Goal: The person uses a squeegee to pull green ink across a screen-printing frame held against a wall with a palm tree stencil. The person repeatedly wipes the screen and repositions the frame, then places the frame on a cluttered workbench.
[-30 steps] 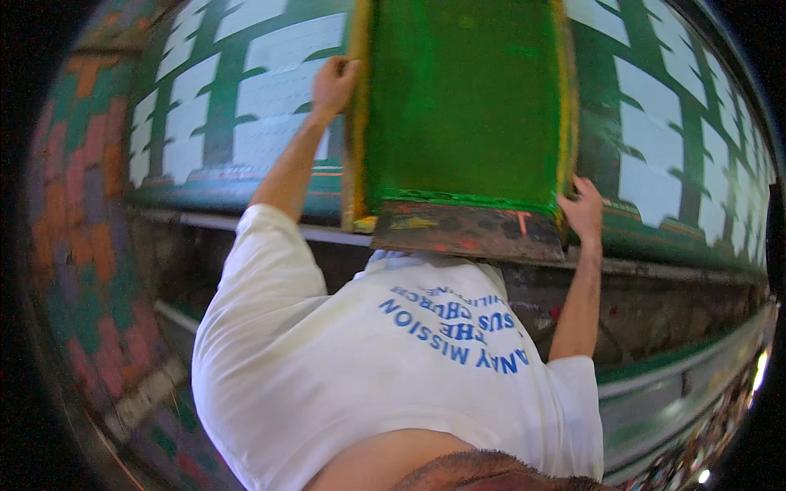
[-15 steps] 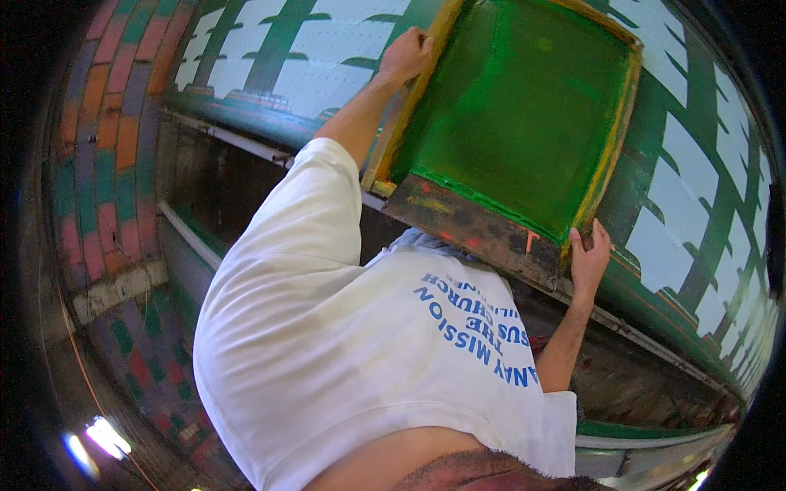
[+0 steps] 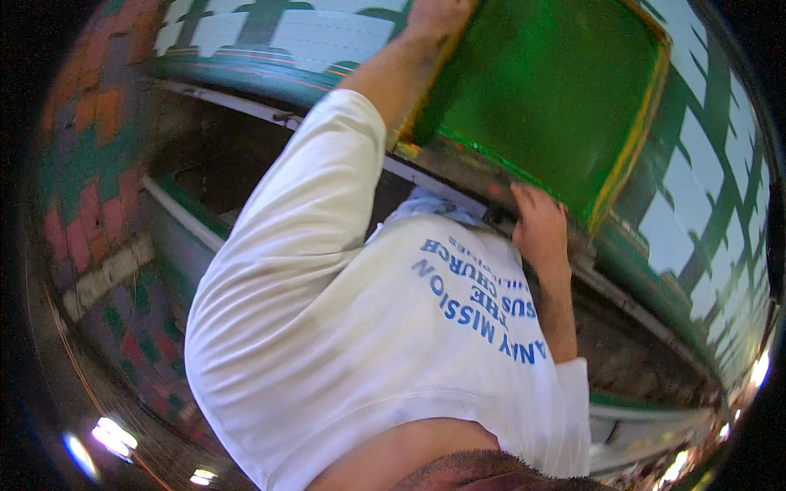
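Note:
A screen-printing frame [image 3: 651, 106] with green mesh and paint-stained yellowish edges lies over the printing table in front of me. My left hand [image 3: 442, 15] is at its far left side, partly cut off by the picture's upper edge, with the fingers mostly hidden. Along the near edge runs a dark, paint-smeared board [image 3: 475, 173]. My right hand [image 3: 542, 222] has its fingers bent over this near edge, left of the near right corner, and looks closed on it.
The long table [image 3: 327, 37] carries rows of pale, printed pieces [image 3: 679, 192] on a dark green surface, on both sides of the frame. A metal rail [image 3: 246, 106] runs along its near edge. Colourful patchwork flooring [image 3: 98, 176] lies at left.
My right hand has moved left from the frame's near right corner along the near edge. My left hand has shifted farther up the picture. The frame sits slightly higher and more right in view.

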The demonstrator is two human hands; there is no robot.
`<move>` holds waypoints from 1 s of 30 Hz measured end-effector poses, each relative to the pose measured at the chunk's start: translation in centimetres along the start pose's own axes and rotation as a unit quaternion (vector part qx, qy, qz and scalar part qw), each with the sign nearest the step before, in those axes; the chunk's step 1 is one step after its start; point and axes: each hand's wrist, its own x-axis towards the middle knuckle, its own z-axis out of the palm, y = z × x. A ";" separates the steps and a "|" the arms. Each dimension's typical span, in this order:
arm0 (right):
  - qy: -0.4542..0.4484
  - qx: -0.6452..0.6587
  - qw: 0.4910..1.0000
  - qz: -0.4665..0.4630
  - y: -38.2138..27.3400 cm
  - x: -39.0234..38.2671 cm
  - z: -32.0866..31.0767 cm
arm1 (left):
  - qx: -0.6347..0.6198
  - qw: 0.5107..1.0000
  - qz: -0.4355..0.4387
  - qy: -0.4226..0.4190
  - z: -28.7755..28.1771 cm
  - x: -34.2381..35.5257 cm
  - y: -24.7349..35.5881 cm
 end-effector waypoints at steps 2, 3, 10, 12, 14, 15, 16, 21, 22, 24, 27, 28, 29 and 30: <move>0.007 -0.040 0.997 0.061 0.0 0.9 0.2 | -0.007 1.000 -0.005 -0.004 1.2 0.4 -0.5; -0.024 -0.043 0.995 0.089 0.1 1.4 0.2 | 0.021 1.000 -0.008 -0.002 1.6 0.7 -1.0; -0.067 -0.027 0.979 0.192 1.3 5.1 -3.2 | 0.054 0.998 0.034 0.001 2.1 1.8 -1.9; -0.042 -0.003 0.978 0.206 1.0 5.0 -4.4 | 0.036 0.999 0.034 -0.006 1.5 1.5 -1.2; -0.032 -0.006 0.980 0.198 0.5 4.5 -4.8 | 0.026 0.999 0.026 -0.021 0.9 1.1 -0.6; -0.016 -0.001 0.984 0.180 0.3 4.3 -4.7 | 0.023 0.999 0.021 -0.030 0.6 1.1 -0.3; -0.029 -0.012 0.980 0.196 0.1 4.2 -4.4 | 0.021 0.999 0.016 -0.038 0.3 1.1 -0.1; -0.059 -0.057 0.982 0.170 -0.2 3.1 -0.3 | 0.009 0.999 0.027 -0.033 -0.2 1.0 0.1; -0.026 -0.066 0.987 0.141 -0.3 2.5 0.5 | 0.001 0.999 0.028 -0.031 -0.1 1.0 0.1; 0.018 -0.094 0.986 0.135 -1.1 0.8 2.3 | 0.014 0.999 0.028 -0.025 0.3 1.1 -0.1; 0.071 -0.117 0.982 0.127 -1.6 0.0 4.2 | 0.007 0.999 0.048 -0.008 1.3 1.5 -0.9; 0.102 -0.125 0.979 0.127 -1.6 0.4 4.7 | 0.002 0.998 0.058 -0.001 1.6 1.6 -1.4; 0.114 -0.134 0.976 0.132 -1.1 1.2 4.8 | 0.043 0.992 0.115 0.007 1.9 1.8 -2.1; 0.133 -0.141 0.973 0.128 -0.5 2.4 4.8 | 0.085 0.981 0.172 0.016 2.1 1.9 -2.9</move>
